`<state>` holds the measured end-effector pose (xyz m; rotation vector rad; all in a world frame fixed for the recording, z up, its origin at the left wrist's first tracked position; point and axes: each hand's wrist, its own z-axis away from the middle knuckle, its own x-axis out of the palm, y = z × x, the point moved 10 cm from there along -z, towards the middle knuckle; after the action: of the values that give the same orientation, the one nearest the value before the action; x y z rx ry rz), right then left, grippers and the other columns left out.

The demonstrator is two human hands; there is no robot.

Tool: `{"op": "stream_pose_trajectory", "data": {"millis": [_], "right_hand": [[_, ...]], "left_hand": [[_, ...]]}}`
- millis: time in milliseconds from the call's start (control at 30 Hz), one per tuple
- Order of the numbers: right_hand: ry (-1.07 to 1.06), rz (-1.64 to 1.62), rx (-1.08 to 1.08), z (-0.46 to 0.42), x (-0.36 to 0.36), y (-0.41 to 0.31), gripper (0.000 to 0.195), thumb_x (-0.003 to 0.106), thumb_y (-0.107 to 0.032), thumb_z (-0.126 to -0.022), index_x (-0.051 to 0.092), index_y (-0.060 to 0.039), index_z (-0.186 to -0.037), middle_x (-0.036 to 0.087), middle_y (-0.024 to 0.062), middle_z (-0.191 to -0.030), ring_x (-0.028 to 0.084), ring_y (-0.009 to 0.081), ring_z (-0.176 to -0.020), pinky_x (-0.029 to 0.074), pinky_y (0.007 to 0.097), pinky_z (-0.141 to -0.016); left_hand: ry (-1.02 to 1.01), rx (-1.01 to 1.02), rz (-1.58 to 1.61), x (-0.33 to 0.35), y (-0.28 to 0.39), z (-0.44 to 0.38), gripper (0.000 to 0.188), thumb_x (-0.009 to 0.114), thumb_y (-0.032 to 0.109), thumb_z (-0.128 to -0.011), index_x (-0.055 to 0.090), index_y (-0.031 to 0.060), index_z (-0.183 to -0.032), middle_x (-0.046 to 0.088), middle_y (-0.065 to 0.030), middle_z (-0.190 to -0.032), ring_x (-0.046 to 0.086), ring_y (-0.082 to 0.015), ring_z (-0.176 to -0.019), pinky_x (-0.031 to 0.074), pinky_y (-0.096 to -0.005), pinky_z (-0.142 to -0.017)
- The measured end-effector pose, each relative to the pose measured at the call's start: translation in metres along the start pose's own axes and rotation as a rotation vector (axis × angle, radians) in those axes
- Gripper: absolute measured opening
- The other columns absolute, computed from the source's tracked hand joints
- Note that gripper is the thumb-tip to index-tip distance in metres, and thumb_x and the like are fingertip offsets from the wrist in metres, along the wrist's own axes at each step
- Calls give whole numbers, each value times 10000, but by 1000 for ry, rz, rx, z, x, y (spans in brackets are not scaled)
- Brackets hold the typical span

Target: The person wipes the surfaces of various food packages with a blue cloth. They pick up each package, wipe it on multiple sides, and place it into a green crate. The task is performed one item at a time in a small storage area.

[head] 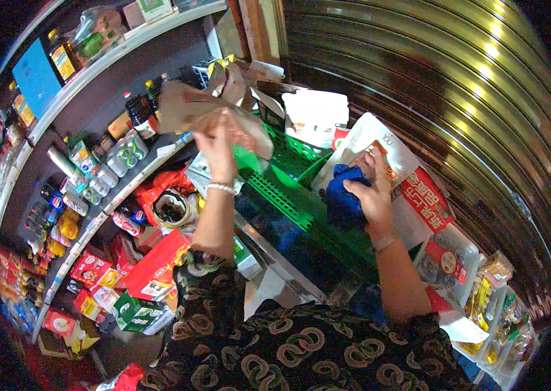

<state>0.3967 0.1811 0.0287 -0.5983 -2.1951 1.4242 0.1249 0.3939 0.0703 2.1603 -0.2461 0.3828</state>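
My left hand [218, 149], blurred by motion, grips a brown piece of cardboard or stiff paper [182, 107] above a green perforated plastic divider [278, 198]. A bunched blue cloth [343, 198] is held in my right hand [377, 195], between thumb and palm. The fingers of that hand reach over a small packet with orange print [384, 159]. Beneath the packet lies a white box or tray [373, 127]. Between my hands is a dark surface [295, 247] bordered by green plastic panels. Beyond it stands a white carton [315, 115].
A metal roller shutter [432, 97] rises on the right. Shelves on the left hold bottles [139, 115] and drink cans [107, 176]. Red boxes [158, 264] and a green-and-white carton [141, 313] stand low at the left. Clear trays of packets [483, 298] line the right side.
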Motion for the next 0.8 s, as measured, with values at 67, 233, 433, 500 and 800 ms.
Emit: {"op": "stream_pose_trajectory", "data": {"millis": [67, 233, 433, 500, 800], "right_hand": [[24, 112, -82, -3, -9, 2, 798, 628, 10, -578, 245, -34, -1278, 367, 165, -1227, 379, 265, -1122, 296, 344, -937], [43, 347, -173, -7, -16, 6, 725, 655, -20, -548, 362, -37, -1211, 436, 155, -1161, 390, 261, -1112, 281, 361, -952], [39, 462, -103, 24, 41, -42, 575, 627, -20, -568, 482, -81, -1121, 561, 103, -1004, 535, 222, -917, 395, 339, -857], [-203, 550, -17, 30, 79, -26, 523, 622, -33, -571, 513, -87, -1079, 591, 114, -950, 561, 255, -889, 429, 325, -821], [-738, 1017, 263, 113, 175, 109, 885, 665, -412, -630, 183, -103, -1305, 498, 201, -1099, 519, 337, -954, 418, 397, -802]], "left_hand": [[20, -18, 61, -36, 18, -4, 228, 570, 122, -785, 477, 17, -965, 539, -61, -933, 504, -121, -819, 422, -250, -714], [229, -32, 18, -146, 12, 38, 299, 561, 142, -777, 427, 26, -1017, 525, -48, -921, 510, -110, -758, 428, -251, -637], [-78, -274, -211, -159, -102, 125, 331, 586, 177, -757, 445, 22, -1014, 545, -63, -872, 523, -136, -746, 428, -253, -646], [-140, -309, -456, -130, -81, 129, 371, 595, 201, -750, 437, 13, -1029, 556, -70, -843, 536, -164, -752, 428, -275, -666], [-285, -377, -504, -96, -107, 112, 400, 633, 146, -716, 444, 5, -1040, 558, -88, -930, 527, -179, -854, 421, -288, -776]]}}
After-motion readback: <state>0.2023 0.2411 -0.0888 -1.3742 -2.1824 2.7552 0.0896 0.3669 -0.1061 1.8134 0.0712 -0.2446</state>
